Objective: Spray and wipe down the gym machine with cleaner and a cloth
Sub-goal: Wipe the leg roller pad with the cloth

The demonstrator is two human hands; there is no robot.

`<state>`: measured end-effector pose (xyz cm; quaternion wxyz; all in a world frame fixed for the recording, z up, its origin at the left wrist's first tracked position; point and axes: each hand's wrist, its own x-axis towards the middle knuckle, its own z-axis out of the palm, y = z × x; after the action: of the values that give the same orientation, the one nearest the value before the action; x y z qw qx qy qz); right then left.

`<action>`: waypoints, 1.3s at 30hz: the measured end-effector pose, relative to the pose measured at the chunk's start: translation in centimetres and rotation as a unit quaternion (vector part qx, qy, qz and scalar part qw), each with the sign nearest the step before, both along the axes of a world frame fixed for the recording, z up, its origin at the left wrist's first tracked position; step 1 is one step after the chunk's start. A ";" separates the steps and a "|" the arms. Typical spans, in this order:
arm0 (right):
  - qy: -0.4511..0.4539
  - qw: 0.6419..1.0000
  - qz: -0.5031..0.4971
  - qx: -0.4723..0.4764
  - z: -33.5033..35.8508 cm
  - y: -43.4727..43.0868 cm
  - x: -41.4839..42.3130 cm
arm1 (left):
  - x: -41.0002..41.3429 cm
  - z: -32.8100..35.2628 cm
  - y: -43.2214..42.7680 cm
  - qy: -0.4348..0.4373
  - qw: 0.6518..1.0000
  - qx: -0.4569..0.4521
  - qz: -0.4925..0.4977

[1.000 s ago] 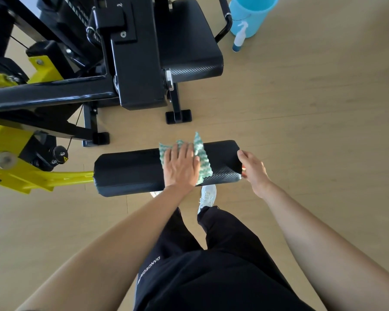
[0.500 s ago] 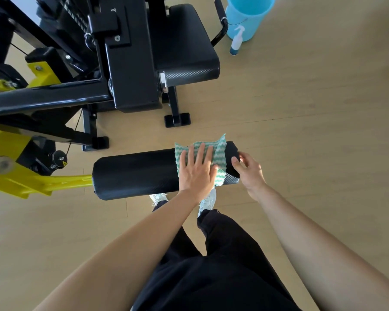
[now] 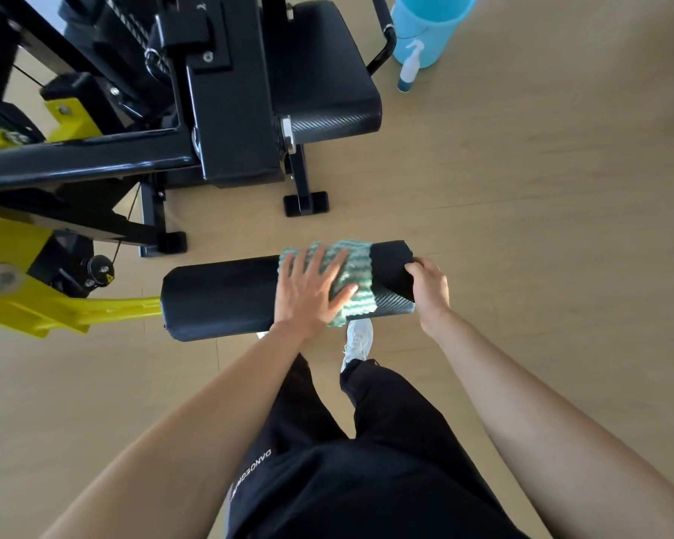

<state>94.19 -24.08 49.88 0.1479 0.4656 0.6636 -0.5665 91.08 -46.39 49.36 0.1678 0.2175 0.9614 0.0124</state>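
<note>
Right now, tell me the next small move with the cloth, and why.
Probably slide the cloth left along the roller pad toward the yellow arm. The left hand presses it flat near the pad's right end, which the right hand grips; the stretch to the left lies bare.

L hand flat, fingers spread, pressing green/white cloth onto black roller pad. The cloth sticks out past the fingertips and thumb. R hand grips the pad's end, fingers curled over it, just beside the cloth edge. Well beyond the fingertips: seat, blue bucket, spray bottle on the floor.
</note>
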 end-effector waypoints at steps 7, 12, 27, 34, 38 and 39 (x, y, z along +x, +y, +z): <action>-0.046 0.996 0.045 0.058 -0.2 -0.5 -1.4 | 1.6 0.0 -8.5 0.000 0.991 -0.018 0.133; 0.013 0.996 0.076 0.035 -0.6 0.2 0.0 | 3.1 0.1 -13.3 0.005 0.984 -0.033 0.177; 0.082 0.986 0.131 -0.065 -1.2 2.1 3.0 | 1.3 0.1 -4.0 -0.051 0.964 -0.027 0.259; 0.074 0.980 0.165 -0.079 -1.2 2.8 2.7 | -0.5 0.3 5.9 -0.050 0.997 0.017 0.049; 0.064 0.980 0.180 -0.054 -1.2 2.9 2.7 | -1.5 0.3 10.3 -0.090 0.993 0.054 -0.062; 0.057 0.981 0.178 -0.050 -1.2 2.8 2.7 | -1.8 0.1 10.8 -0.095 0.989 0.060 -0.099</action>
<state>96.92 -21.23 48.63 0.2311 0.2984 0.7146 -0.5890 89.26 -35.55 49.46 0.2451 0.3196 0.9123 0.0742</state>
